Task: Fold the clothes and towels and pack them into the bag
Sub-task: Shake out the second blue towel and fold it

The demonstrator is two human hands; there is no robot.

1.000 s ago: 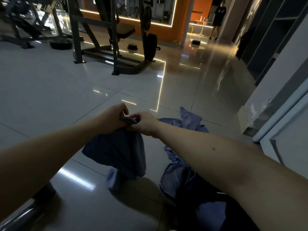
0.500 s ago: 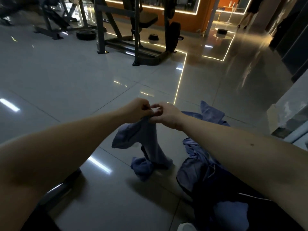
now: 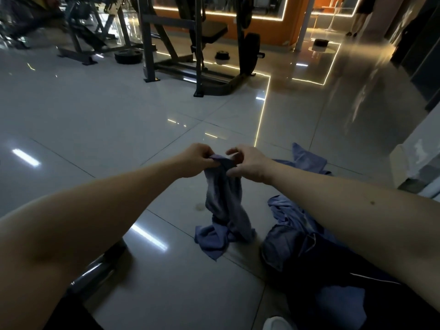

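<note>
Both your left hand and right hand pinch the top of the crumpled blue cloth with curled fingers, its tail on the tiled floor. Your right forearm hides part of the dark clothes heap.

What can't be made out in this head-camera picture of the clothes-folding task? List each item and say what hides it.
Blue cloth, gripped by the left hand and right hand: bunched up, so the head view doesn't show whether it is a towel or a garment.
Clothes pile: the right forearm crosses it; piece count unclear.
Dark shape, lower right: too dim to say whether it is the bag.
White object: cut off by the bottom edge.
</note>
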